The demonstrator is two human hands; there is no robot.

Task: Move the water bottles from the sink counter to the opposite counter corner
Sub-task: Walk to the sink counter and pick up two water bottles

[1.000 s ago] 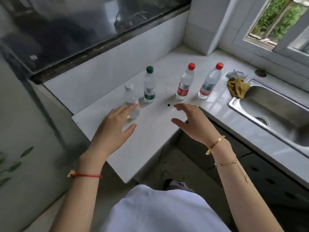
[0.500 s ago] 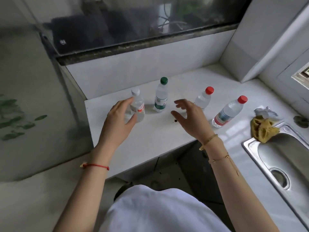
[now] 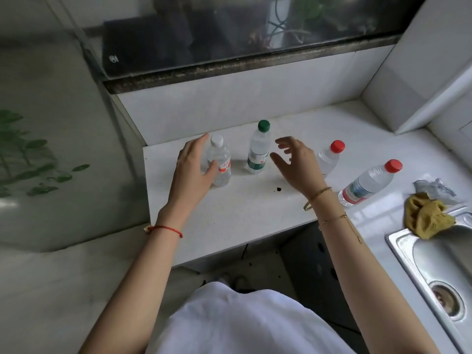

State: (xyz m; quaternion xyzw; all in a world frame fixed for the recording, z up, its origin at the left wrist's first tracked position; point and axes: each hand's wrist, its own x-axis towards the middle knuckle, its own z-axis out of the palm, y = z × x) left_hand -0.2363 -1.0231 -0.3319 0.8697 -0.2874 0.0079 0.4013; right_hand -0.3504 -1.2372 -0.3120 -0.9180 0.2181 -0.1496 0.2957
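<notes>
Left hand (image 3: 191,169) sits at the far-left end of the white tabletop (image 3: 229,213), red cord on the wrist. Its fingers (image 3: 198,146) are spread wide and curve around the white-capped bottle (image 3: 219,163); thumb tip touches the bottle near its red label, the other fingers stand just behind it. Not closed around it. The bottle stands upright on the tabletop.

Just to its right, the green-capped bottle (image 3: 258,152) stands upright, green label low on its body, touched by neither hand.

Right hand (image 3: 297,164) hovers just right of that bottle, palm facing left, fingers (image 3: 286,145) spread wide and holding nothing; two thin gold bracelets on the wrist.

Behind this hand a red-capped bottle (image 3: 330,157) is partly hidden; lower body not visible. Further right a second red-capped bottle (image 3: 367,183) stands near the sink (image 3: 398,241), appearing tilted in the wide-angle view.

A yellow rag (image 3: 426,218) lies on the sink's rim, crumpled clear plastic (image 3: 434,189) just behind it.
</notes>
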